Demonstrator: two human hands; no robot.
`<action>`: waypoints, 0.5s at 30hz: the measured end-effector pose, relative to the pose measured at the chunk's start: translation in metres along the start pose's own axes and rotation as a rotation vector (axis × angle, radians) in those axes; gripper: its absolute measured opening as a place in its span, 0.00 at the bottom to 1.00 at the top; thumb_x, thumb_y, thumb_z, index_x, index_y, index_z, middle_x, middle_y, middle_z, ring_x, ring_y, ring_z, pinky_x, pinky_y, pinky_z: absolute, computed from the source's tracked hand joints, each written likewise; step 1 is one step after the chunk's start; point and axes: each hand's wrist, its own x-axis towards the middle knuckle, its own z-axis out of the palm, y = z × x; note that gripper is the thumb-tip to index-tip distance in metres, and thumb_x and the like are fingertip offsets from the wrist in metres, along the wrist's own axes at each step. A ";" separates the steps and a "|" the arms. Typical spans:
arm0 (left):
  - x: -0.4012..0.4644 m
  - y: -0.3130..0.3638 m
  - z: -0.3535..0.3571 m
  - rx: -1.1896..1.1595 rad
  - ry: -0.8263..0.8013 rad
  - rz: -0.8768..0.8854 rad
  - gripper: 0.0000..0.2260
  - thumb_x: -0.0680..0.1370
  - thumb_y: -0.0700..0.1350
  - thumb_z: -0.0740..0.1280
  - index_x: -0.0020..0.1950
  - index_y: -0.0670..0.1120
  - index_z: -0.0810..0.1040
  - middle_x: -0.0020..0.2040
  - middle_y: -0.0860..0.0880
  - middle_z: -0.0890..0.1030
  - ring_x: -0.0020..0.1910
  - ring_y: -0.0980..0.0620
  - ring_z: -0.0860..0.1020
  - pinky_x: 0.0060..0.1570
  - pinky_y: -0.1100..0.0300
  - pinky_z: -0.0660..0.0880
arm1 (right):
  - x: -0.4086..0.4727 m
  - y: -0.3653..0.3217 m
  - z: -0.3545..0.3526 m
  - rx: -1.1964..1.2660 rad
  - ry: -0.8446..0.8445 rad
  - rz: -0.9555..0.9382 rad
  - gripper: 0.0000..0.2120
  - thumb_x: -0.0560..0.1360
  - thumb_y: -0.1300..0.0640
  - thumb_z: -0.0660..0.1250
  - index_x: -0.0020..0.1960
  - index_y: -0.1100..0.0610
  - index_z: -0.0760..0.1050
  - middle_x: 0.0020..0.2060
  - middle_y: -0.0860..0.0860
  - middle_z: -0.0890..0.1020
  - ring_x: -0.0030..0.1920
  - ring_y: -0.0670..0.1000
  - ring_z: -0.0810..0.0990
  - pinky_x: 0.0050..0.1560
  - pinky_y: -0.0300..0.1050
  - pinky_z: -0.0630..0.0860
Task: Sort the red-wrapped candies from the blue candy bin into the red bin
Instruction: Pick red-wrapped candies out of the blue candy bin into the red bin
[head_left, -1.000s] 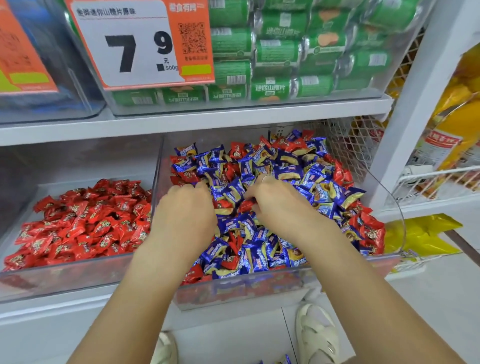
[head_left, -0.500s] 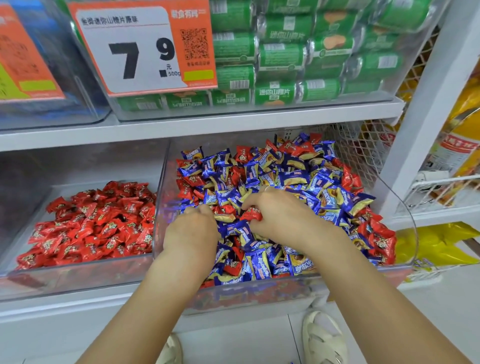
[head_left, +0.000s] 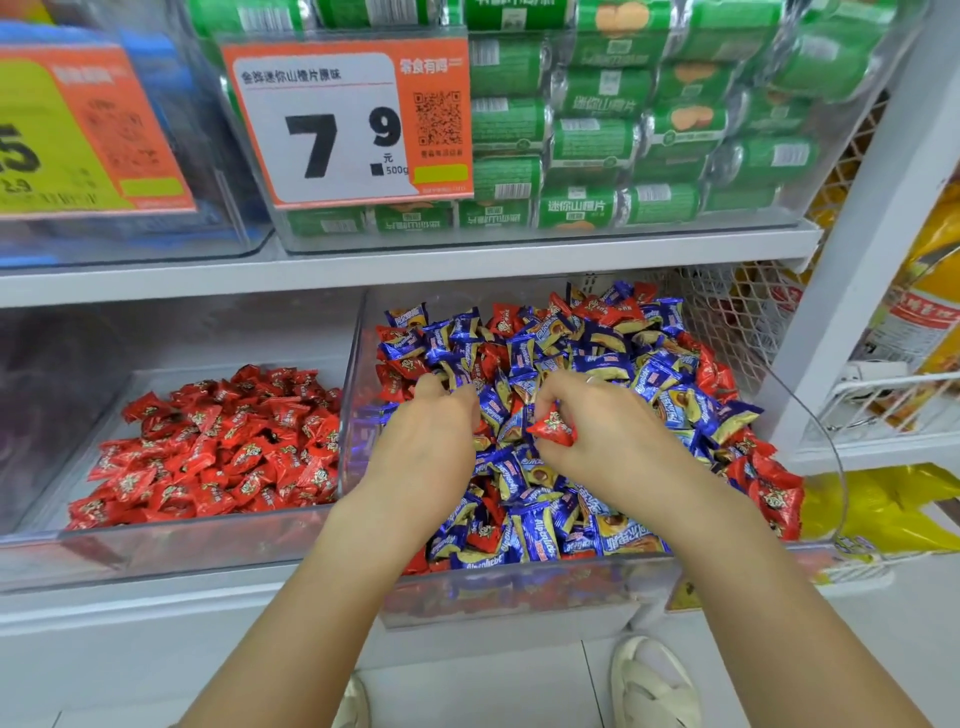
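Red foil is seen between the fingertips of the right hand (head_left: 608, 436): one red-wrapped candy (head_left: 552, 429) is pinched there, at the thumb side of the hand, and it is held just above the heap in the blue candy bin (head_left: 826, 452). The candy is turned with one pointed corner to the left. Its wrapper is shiny and crinkled, and a small printed emblem in pale and dark tones is shown on its face; the print is too small to be read. A ring is seen on one finger of this hand.

The left hand (head_left: 434, 436) is placed just beside it, over the left part of the same heap. Its fingers are curled down into the candies, and the tips are hidden by the hand itself, so it cannot be told if something is grasped.

The heap is made mostly of blue-wrapped candies (head_left: 524, 535) with yellow ends, and more red ones are mixed in, mainly along the right wall and at the back. To the left, apart from this bin by a clear wall, the red bin (head_left: 171, 545) is filled only with red candies of the same look. Above, on the upper shelf, green packets (head_left: 597, 140) are stacked behind a price tag (head_left: 345, 124) marked 7.9.
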 end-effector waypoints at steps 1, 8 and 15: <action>0.001 0.001 -0.001 0.001 0.019 0.003 0.17 0.73 0.28 0.58 0.57 0.45 0.71 0.57 0.45 0.67 0.44 0.45 0.74 0.39 0.55 0.70 | -0.001 0.000 0.000 0.005 0.001 0.004 0.10 0.73 0.56 0.67 0.48 0.46 0.67 0.35 0.44 0.67 0.35 0.44 0.68 0.33 0.41 0.66; 0.027 -0.006 -0.006 0.098 0.078 -0.160 0.20 0.77 0.36 0.62 0.69 0.42 0.64 0.64 0.39 0.66 0.55 0.38 0.76 0.46 0.50 0.73 | -0.008 0.012 -0.023 0.089 0.113 0.018 0.11 0.73 0.55 0.68 0.45 0.45 0.66 0.35 0.45 0.68 0.35 0.48 0.71 0.31 0.41 0.62; 0.068 0.003 -0.006 0.068 0.116 -0.189 0.31 0.74 0.30 0.60 0.75 0.46 0.59 0.67 0.36 0.64 0.58 0.36 0.74 0.52 0.46 0.75 | -0.029 0.053 -0.063 0.195 0.400 0.326 0.08 0.72 0.57 0.67 0.51 0.55 0.78 0.43 0.54 0.81 0.47 0.58 0.77 0.43 0.47 0.69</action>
